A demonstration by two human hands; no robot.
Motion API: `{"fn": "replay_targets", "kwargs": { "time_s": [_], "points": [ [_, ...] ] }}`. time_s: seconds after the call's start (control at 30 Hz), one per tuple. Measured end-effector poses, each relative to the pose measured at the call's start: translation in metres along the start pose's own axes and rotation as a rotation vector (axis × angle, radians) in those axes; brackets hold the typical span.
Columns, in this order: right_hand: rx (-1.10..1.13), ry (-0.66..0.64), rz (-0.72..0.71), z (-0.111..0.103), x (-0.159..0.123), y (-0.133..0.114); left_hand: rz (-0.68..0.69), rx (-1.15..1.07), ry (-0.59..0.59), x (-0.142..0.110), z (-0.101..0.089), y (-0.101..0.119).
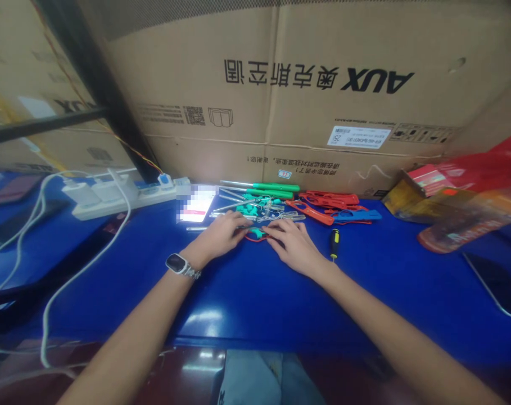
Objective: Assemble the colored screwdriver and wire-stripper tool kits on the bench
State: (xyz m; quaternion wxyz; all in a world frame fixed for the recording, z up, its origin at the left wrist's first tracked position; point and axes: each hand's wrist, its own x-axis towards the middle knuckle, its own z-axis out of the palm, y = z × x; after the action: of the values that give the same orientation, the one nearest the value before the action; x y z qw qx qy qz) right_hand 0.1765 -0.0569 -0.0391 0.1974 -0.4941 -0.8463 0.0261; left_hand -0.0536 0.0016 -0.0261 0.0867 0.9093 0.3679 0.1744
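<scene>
- Grey cloth clothing [255, 378] is seen nearest the camera, below the edge of the glossy blue tabletop [238, 298].
- Between the two sets of fingertips, a small green plastic piece [257, 232] with a thin red wire [256, 240] is placed, just in front of the heap of loose parts.
- By the left hand [226, 230], above a watch with a pale case [177, 263], the left side of this piece is approached with bent fingers; whether it is pinched cannot be told.
- By the right hand [291, 242], the other side is met with curled fingers; a firm grip cannot be confirmed either.
- Work on this piece is judged to be under way, not finished.
- Beyond it, loose turquoise plastic parts [247, 203] and green-handled metal-shafted tools [277, 190] are spread, apparently unjoined.
- To the right, flat red plastic pieces [329, 198] and a blue one [356, 216] are heaped; whether these are completed cannot be told.
- Near them, a black-and-yellow screwdriver [335, 243] is left untouched.
</scene>
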Motion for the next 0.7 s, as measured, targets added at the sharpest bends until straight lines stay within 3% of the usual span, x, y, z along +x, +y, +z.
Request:
{"fn": "replay_targets", "kwargs": {
  "time_s": [0.47, 0.7],
  "points": [
    [-0.083, -0.028, 0.029, -0.004, -0.002, -0.007, -0.010, -0.123, 0.009, -0.005, -0.004, 0.001],
    [-0.120, -0.053, 0.041, -0.006, -0.002, -0.010, 0.004, -0.009, -0.015, -0.012, -0.006, 0.009]
  ]
}}
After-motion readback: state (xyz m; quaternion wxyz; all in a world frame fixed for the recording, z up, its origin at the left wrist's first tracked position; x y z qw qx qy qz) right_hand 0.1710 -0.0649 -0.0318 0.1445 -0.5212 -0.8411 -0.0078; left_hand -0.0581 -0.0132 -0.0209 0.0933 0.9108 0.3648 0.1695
